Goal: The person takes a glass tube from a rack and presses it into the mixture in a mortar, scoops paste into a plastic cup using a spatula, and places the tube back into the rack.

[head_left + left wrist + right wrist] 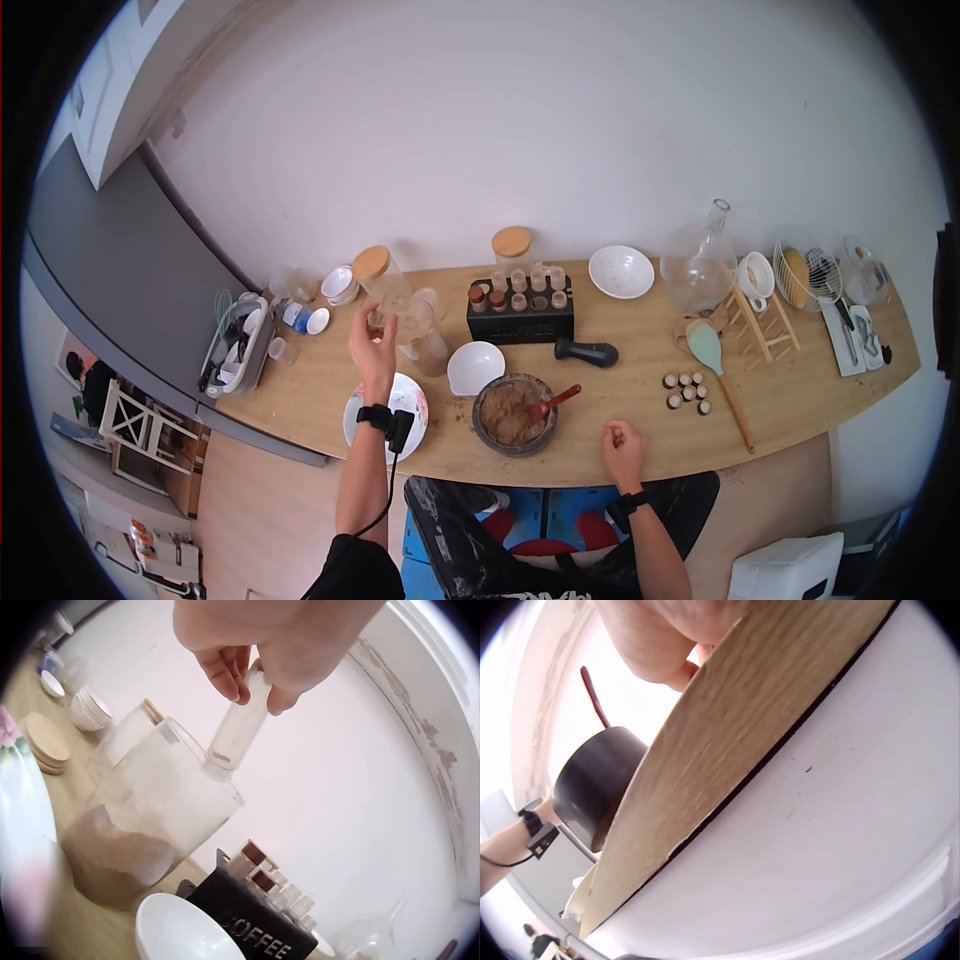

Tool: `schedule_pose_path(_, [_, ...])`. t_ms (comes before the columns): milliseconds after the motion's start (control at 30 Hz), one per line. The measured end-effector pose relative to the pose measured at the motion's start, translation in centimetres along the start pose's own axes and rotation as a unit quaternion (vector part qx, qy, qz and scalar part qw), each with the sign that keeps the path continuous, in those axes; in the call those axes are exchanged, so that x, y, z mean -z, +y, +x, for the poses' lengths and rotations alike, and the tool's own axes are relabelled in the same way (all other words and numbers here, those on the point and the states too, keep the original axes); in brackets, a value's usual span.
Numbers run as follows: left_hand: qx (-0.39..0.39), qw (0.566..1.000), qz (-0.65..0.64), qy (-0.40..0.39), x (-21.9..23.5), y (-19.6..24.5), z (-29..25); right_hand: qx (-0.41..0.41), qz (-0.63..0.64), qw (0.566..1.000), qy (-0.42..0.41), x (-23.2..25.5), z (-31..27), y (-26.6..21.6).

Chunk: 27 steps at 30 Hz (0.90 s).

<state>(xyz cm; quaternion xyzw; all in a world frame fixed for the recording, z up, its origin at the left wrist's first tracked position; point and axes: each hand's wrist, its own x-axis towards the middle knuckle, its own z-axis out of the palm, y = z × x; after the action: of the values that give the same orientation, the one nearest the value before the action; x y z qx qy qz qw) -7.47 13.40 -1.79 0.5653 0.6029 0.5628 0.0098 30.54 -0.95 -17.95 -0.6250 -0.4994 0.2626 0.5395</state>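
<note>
My left hand is raised over the left part of the table and pinches a small clear glass tube between thumb and fingers. The tube tilts downward, its lower end at the rim of a large glass jar. Brown powder fills the jar's lower part; a little dark residue shows inside the tube. My right hand is at the table's front edge, fingers loosely curled, holding nothing. Between the hands stands a dark mortar of brown powder with a red spoon in it.
A white bowl and a black COFFEE rack of small tubes stand right of the jar. A floral plate lies under my left forearm. Rightward are a black pestle, several small corked vials, a spatula and a round flask.
</note>
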Motion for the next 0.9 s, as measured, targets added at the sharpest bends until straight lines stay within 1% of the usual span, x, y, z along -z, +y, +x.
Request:
schedule_pose_path(33, [0.021,0.999,-0.042,0.017,0.2,0.0,-0.1,0.004,0.008,1.000,0.005,-0.1,0.1,-0.2])
schedule_pose_path(67, [0.020,0.999,-0.041,0.018,0.4,0.0,-0.3,0.004,0.010,1.000,0.005,-0.1,0.1,-0.4])
schedule_pose_path(100, [0.069,0.988,-0.132,0.025,0.6,0.0,-0.7,0.007,0.009,1.000,0.006,0.0,0.0,-0.6])
schedule_pose_path(133, [0.118,0.967,-0.222,0.032,0.7,0.2,-0.9,0.011,0.009,1.000,0.007,0.1,0.0,-0.8])
schedule_pose_path(167, [0.117,0.967,-0.222,0.033,0.8,0.4,-1.2,0.012,0.010,1.000,0.007,0.1,0.1,-1.0])
schedule_pose_path(200, [0.187,0.935,-0.298,0.056,0.9,0.6,-1.4,0.014,0.007,1.000,0.008,0.2,0.1,-1.1])
schedule_pose_path(233, [0.254,0.890,-0.370,0.078,0.9,0.5,-1.7,0.017,0.004,1.000,0.010,0.2,0.1,-1.1])
schedule_pose_path(267, [0.253,0.890,-0.370,0.079,1.2,0.2,-1.8,0.018,0.005,1.000,0.010,0.2,0.1,-1.0])
schedule_pose_path(300, [0.291,0.841,-0.455,0.033,1.6,-0.2,-1.9,0.023,0.002,1.000,0.007,0.2,0.1,-0.9])
schedule_pose_path(333, [0.325,0.780,-0.534,-0.013,2.0,0.0,-2.0,0.028,-0.001,1.000,0.003,0.2,0.1,-0.9])
schedule_pose_path(367, [0.323,0.780,-0.535,-0.012,2.1,0.3,-2.2,0.030,0.000,1.000,0.004,0.2,0.1,-0.9])
schedule_pose_path(433, [0.363,0.689,-0.623,-0.073,2.1,1.0,-2.9,0.027,-0.011,1.000,0.003,0.3,0.1,-1.0])
schedule_pose_path(467, [0.361,0.689,-0.625,-0.074,2.0,1.1,-3.2,0.030,-0.011,0.999,0.005,0.3,0.1,-1.1])
schedule_pose_path(533, [0.335,0.689,-0.629,-0.130,1.6,1.3,-3.7,0.015,-0.014,1.000,0.005,0.4,0.0,-1.3])
schedule_pose_path(567, [0.333,0.688,-0.632,-0.131,1.4,1.5,-4.0,0.018,-0.015,1.000,0.007,0.3,-0.1,-1.2])
schedule_pose_path(633, [0.295,0.736,-0.586,-0.166,1.0,2.4,-4.4,0.019,-0.024,1.000,0.006,0.3,-0.1,-0.9])
schedule_pose_path(667, [0.282,0.764,-0.555,-0.168,1.1,3.2,-4.6,0.022,-0.026,0.999,0.008,0.3,-0.1,-1.1])
schedule_pose_path(700, [0.279,0.763,-0.559,-0.168,1.1,4.0,-4.7,0.017,-0.032,0.999,0.005,0.3,-0.1,-1.1])
schedule_pose_path(767, [0.236,0.804,-0.502,-0.214,1.0,5.5,-4.3,0.015,-0.039,0.999,0.008,0.4,-0.1,-1.1])
schedule_pose_path(800, [0.233,0.802,-0.505,-0.216,0.8,6.2,-3.9,0.015,-0.033,0.999,0.002,0.4,-0.1,-1.0])
schedule_pose_path(867, [0.233,0.828,-0.443,-0.255,0.1,7.4,-2.7,0.013,-0.029,0.999,0.003,0.3,-0.1,-0.8])
schedule_pose_path(900, [0.231,0.825,-0.446,-0.259,-0.8,7.2,-2.0,0.010,-0.032,0.999,0.000,0.3,-0.1,-0.8])
